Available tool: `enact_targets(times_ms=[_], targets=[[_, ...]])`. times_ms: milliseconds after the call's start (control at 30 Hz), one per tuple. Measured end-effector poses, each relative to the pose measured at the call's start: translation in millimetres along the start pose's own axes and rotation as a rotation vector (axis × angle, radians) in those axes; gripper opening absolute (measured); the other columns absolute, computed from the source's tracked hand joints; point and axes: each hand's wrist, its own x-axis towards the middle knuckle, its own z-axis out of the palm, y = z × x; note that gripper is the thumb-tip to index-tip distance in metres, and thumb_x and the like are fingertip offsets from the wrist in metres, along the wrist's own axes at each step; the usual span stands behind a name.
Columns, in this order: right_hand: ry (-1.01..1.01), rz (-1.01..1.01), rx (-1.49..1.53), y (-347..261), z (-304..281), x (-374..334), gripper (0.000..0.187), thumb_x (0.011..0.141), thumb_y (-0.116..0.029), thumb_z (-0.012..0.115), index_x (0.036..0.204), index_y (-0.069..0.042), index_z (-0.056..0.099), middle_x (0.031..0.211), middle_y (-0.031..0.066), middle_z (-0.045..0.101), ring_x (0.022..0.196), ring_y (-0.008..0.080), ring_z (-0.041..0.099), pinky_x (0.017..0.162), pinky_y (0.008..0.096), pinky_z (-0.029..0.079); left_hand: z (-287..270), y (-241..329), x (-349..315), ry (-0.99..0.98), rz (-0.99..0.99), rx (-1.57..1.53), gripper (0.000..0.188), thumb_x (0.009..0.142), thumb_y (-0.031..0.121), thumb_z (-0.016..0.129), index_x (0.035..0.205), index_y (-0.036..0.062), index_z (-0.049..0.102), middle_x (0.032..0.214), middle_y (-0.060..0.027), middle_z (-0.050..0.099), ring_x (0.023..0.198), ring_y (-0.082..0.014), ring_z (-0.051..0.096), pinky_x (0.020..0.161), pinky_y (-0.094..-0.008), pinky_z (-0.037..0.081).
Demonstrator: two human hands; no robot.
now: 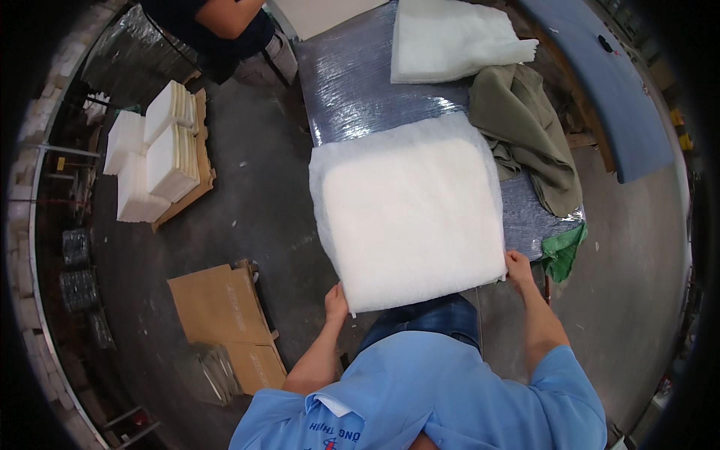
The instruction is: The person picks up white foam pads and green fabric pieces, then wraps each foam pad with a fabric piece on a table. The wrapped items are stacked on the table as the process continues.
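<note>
A white padded cushion slab (412, 217), square with rounded far corners, lies in front of me on a table covered in shiny plastic film (345, 75). A thinner, translucent sheet of white batting (397, 133) shows around its far and left edges. My left hand (336, 303) is closed on the slab's near left corner. At the near right corner, my right hand (517, 268) grips the edge, fingers curled. The near edge reaches over the table's side, close to my body. Fingertips are partly hidden by the white material.
Olive-green cloth (521, 127) and a white batting stack (457, 41) lie beyond the slab. Green fabric (562, 251) hangs at the table's right corner. Foam stacks (169, 142) and cardboard (225, 311) are on the left floor. Another person (232, 37) stands far left; a blue-topped table (607, 82) is right.
</note>
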Motion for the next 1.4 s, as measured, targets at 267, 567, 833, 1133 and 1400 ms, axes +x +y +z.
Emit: enact_targets(times_ms=[267, 567, 833, 1133, 1400], targets=[[0.021, -0.05, 0.163, -103, -14, 36, 0.038, 0.106, -0.043, 0.052, 0.11, -0.009, 0.069, 0.084, -0.0023, 0.062, 0.071, 0.0104, 0.056, 0.063, 0.0301, 0.046, -15, 51, 78, -0.028, -0.412, -0.471, 0.07, 0.107, 0.06, 0.037, 0.135, -0.0011, 0.058, 0.113, -0.014, 0.07, 0.1, -0.0252, 0.067, 0.09, -0.0386, 0.054], [0.15, -0.321, -0.246, -91, 33, 74, 0.038, 0.103, -0.034, 0.058, 0.096, 0.002, 0.068, 0.086, 0.0085, 0.07, 0.078, 0.0209, 0.061, 0.075, 0.0367, 0.049, 19, 84, 113, -0.021, -0.405, -0.355, 0.063, 0.109, 0.048, 0.041, 0.139, -0.0058, 0.055, 0.136, -0.0151, 0.063, 0.117, -0.0271, 0.062, 0.102, -0.0385, 0.048], [0.233, -0.252, 0.11, -192, 31, 138, 0.044, 0.102, -0.04, 0.059, 0.097, 0.003, 0.067, 0.084, 0.0092, 0.069, 0.076, 0.0199, 0.058, 0.075, 0.0385, 0.048, 10, 134, 204, -0.087, -0.487, -0.65, 0.08, 0.103, 0.063, 0.044, 0.149, -0.0028, 0.044, 0.147, -0.0157, 0.054, 0.129, -0.0311, 0.055, 0.108, -0.0424, 0.045], [0.321, -0.348, -0.129, -208, 63, 183, 0.04, 0.1, -0.038, 0.062, 0.089, 0.001, 0.069, 0.075, 0.0058, 0.064, 0.073, 0.0185, 0.057, 0.072, 0.0364, 0.047, 38, 133, 260, 0.059, -0.419, -0.448, 0.06, 0.104, 0.046, 0.056, 0.133, -0.0059, 0.062, 0.123, -0.0145, 0.069, 0.106, -0.0248, 0.066, 0.093, -0.0367, 0.052], [0.213, -0.178, 0.127, -219, -1, 120, 0.04, 0.101, -0.036, 0.061, 0.119, -0.001, 0.067, 0.092, 0.0056, 0.069, 0.079, 0.0191, 0.062, 0.076, 0.0353, 0.05, -20, 120, 207, 0.363, -0.234, -0.256, 0.038, 0.104, 0.042, 0.057, 0.112, 0.0064, 0.065, 0.092, -0.0008, 0.062, 0.075, -0.0107, 0.055, 0.067, -0.026, 0.047]])
